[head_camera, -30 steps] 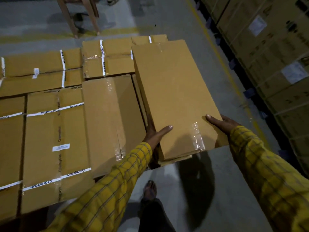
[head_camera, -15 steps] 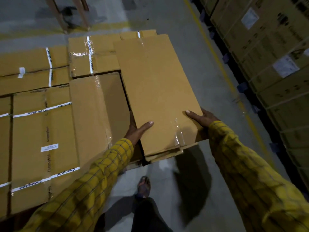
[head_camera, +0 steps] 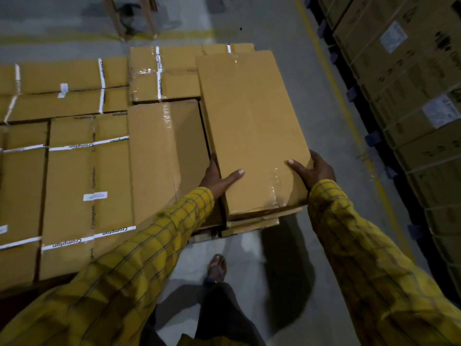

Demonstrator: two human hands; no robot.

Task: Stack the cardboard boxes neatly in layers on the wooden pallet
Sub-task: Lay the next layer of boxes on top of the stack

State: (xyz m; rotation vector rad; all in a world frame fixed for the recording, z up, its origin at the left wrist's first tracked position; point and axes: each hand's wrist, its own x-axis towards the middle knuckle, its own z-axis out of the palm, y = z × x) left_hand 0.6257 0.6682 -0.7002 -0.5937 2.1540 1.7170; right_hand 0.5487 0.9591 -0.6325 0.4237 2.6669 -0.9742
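Writing: "Crompton" on white straps [head_camera: 87, 146] left of your left hand [head_camera: 217, 180].
Hands: left and right hand [head_camera: 313, 171] grip plain cardboard box [head_camera: 252, 128], thumbs on top.
Change: box lower, nearer stacked boxes [head_camera: 84, 181].

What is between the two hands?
The plain cardboard box: the left hand and right hand grip its near corners, seen in the head view.

A grey concrete floor [head_camera: 287, 78] fills the dim room, crossed by a yellow painted line [head_camera: 331, 78] running along the right. Beyond that line rises a wall of strapped cartons [head_camera: 411, 78] bearing white labels. Wooden legs [head_camera: 147, 18] stand at the far edge.
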